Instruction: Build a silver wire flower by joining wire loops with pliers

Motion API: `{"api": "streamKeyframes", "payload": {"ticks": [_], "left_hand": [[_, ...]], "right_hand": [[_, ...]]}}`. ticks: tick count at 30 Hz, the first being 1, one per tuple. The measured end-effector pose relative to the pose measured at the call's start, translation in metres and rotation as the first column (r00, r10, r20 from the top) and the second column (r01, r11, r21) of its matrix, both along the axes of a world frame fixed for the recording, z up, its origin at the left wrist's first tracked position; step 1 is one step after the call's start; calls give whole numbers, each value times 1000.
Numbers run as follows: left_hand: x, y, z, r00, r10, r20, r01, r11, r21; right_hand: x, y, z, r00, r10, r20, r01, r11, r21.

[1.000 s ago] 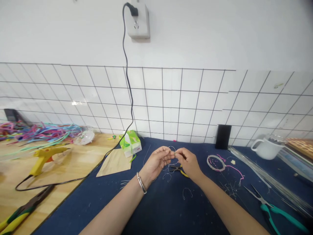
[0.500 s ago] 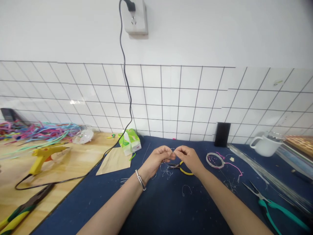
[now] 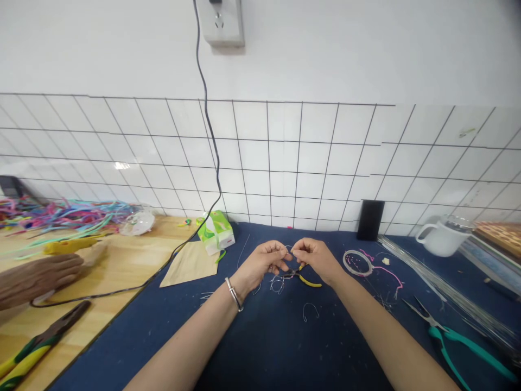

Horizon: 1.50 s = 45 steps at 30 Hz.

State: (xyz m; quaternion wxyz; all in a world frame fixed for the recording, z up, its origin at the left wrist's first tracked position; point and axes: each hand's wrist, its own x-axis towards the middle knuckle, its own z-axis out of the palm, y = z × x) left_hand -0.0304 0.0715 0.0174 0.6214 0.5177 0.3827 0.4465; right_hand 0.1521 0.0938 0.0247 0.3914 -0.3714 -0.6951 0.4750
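My left hand [image 3: 266, 259] pinches a thin metal wire [image 3: 288, 246] over the dark blue mat [image 3: 260, 347]. Facing it, my right hand [image 3: 316, 258] has thumb and forefinger closed at the wire's other side. Only a short arc of the wire shows between the fingertips; the rest is too fine or hidden. Below the hands lie curled wire pieces [image 3: 277, 284] and small pliers with yellow handles [image 3: 310, 282], partly covered by my right hand. Nearer to me a hook-shaped wire [image 3: 310, 311] rests on the mat.
At left, another person's hand [image 3: 40, 276] is beside a yellow glue gun [image 3: 67, 246]. Large pliers [image 3: 44, 342] lie below it. Green-handled pliers [image 3: 456, 339], a wire bundle [image 3: 439, 288], a ring-shaped dish [image 3: 357, 263] and a white mug [image 3: 442, 237] stand right. A cord [image 3: 209, 125] hangs down.
Another person's hand has come in from the left, by the glue gun, which has shifted. My fingertips have moved slightly apart, with the wire between them. The camera view has shifted slightly.
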Motion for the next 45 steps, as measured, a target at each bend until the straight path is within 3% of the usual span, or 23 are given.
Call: {"api": "streamKeyframes", "payload": {"ticks": [16, 30, 38, 45], "left_hand": [[0, 2, -2, 1000, -6, 24, 7, 1000, -17], [0, 1, -2, 999, 35, -21, -34, 999, 18], [-1, 1, -4, 999, 24, -23, -23, 999, 42], [-1, 0, 0, 1000, 26, -9, -26, 999, 28]], "right_hand": [[-2, -2, 2, 1000, 7, 8, -7, 999, 39], [-8, -4, -3, 986, 6, -168, -21, 996, -84], [-10, -5, -8, 966, 21, -258, -94, 958, -271], [-8, -4, -8, 951, 60, -302, -150, 947, -283]]}}
